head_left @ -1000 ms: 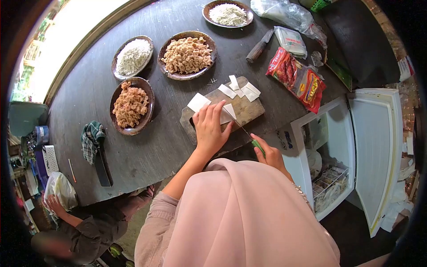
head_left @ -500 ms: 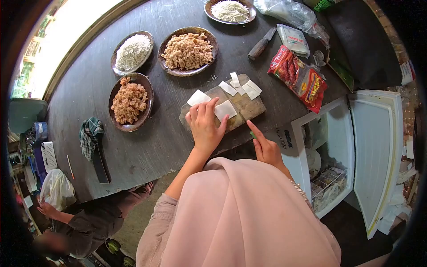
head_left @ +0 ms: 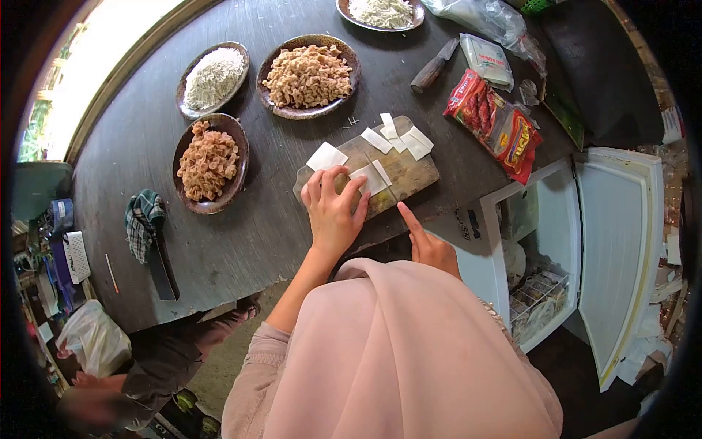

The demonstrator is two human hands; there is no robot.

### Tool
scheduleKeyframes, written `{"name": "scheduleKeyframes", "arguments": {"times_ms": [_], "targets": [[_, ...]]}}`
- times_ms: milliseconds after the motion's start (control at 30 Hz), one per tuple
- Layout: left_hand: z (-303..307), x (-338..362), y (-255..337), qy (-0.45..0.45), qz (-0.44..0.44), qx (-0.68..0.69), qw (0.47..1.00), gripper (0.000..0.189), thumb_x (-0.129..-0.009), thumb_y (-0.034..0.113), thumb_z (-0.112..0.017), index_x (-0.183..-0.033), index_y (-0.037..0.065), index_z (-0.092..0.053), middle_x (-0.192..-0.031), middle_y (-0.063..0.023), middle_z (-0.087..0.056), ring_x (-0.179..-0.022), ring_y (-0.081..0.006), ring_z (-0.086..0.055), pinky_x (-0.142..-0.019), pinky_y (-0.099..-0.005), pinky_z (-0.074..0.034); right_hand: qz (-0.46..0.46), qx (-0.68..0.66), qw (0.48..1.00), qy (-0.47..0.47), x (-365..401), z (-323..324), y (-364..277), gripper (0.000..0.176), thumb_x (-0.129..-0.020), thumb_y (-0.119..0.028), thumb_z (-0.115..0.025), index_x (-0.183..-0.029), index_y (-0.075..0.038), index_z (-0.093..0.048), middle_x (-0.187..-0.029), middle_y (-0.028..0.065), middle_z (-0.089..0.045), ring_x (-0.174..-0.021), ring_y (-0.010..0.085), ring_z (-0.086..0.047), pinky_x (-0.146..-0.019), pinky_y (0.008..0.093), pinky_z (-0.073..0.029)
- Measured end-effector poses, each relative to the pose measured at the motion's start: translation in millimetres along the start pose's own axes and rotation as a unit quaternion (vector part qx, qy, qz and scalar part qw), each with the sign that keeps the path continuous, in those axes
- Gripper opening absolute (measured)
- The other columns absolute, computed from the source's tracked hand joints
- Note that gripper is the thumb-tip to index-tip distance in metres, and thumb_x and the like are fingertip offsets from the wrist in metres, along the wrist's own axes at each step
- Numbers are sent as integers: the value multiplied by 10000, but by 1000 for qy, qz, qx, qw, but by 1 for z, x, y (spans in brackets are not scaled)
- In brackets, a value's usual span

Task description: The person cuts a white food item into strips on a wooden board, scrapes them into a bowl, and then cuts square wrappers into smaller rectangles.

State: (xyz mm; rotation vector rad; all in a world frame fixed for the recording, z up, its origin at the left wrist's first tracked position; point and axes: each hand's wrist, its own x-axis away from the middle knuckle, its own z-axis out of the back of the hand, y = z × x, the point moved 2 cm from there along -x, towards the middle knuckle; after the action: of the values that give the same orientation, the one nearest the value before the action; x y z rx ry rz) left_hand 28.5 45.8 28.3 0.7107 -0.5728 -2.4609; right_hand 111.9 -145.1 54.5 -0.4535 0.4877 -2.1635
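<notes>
A wooden cutting board (head_left: pixel 418 178) lies near the table's front edge. On it, my left hand (head_left: pixel 333 212) holds down a thin white square sheet (head_left: pixel 376 183) with bent fingertips, the thumb apart. My right hand (head_left: pixel 431 249) is closed round a knife, its index finger stretched along the top. The knife's narrow blade (head_left: pixel 390 189) crosses the board at the sheet's right side; its handle is hidden in the hand. A narrow white strip (head_left: pixel 382 173) lies beside the blade. Another white sheet (head_left: pixel 327 156) rests at the board's upper left, and several cut white pieces (head_left: pixel 415 143) lie at its upper right.
Bowls of brown chopped pieces (head_left: pixel 307 77), (head_left: pixel 208 164) and plates of white shreds (head_left: pixel 214 78), (head_left: pixel 380 12) stand beyond. Right are a second knife (head_left: pixel 431 69), a red packet (head_left: pixel 493 124) and an open fridge door (head_left: pixel 621 256). Another person (head_left: pixel 161 366) is at lower left.
A narrow strip now stands apart from the sheet's right side. My right hand has moved slightly left and toward me. The other person at lower left has shifted lower.
</notes>
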Motion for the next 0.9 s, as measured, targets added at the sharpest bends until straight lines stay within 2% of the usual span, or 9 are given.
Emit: {"name": "scheduleKeyframes", "arguments": {"times_ms": [100,233,333,400,500,700,900], "targets": [[1,-2,0,-4,0,1,1000,310,-788,203,-805,-1087,215,-721,-1233,-32,-573,-1230,-308,-454,-1038,-480,-312,-12,44,999,-20,-7,-5,-6,713,-971,-101,-562,-1600,-303,-295,-631,164,-615,-551,362,-656,-519,510,-535],[1,-1,1,-6,-3,-5,1000,307,-792,204,-803,-1087,214,-719,-1225,-25,-573,-1219,-298,-457,-1038,-470,-311,10,26,1000,-1,-28,-10,-2,682,-981,-113,-537,-1598,-279,-300,-655,183,-630,-576,379,-663,-543,521,-541],[0,0,0,0,-4,-3,1000,304,-793,206,-802,-1085,211,-719,-1220,-22,-573,-1214,-295,-458,-1038,-465,-309,43,-23,999,23,-31,-15,8,672,-982,-98,-533,-1593,-265,-311,-695,206,-649,-619,398,-668,-577,520,-536],[1,0,0,6,-4,-2,1000,303,-792,207,-802,-1083,210,-719,-1216,-22,-574,-1212,-295,-458,-1038,-464,-307,67,-125,986,85,-32,-14,11,678,-983,-82,-531,-1595,-268,-306,-726,218,-661,-660,409,-670,-605,511,-525],[3,0,1,6,0,-5,1000,300,-791,208,-803,-1080,209,-720,-1200,-19,-576,-1207,-292,-459,-1038,-467,-306,70,-137,984,90,-20,-8,7,693,-984,-68,-533,-1601,-275,-295,-734,217,-665,-676,406,-672,-612,502,-514],[2,2,1,19,12,0,1000,310,-767,208,-821,-1059,195,-718,-1188,-17,-582,-1202,-298,-458,-1044,-483,-304,24,-90,996,12,1,-11,-6,700,-986,-83,-551,-1603,-285,-291,-701,197,-657,-626,368,-672,-584,477,-536],[2,3,1,30,10,3,999,290,-765,202,-823,-1037,181,-722,-1176,-10,-590,-1206,-305,-455,-1048,-490,-303,12,-55,998,-8,3,-11,-12,724,-976,-98,-579,-1606,-291,-280,-673,169,-652,-581,344,-663,-562,480,-548]]}}
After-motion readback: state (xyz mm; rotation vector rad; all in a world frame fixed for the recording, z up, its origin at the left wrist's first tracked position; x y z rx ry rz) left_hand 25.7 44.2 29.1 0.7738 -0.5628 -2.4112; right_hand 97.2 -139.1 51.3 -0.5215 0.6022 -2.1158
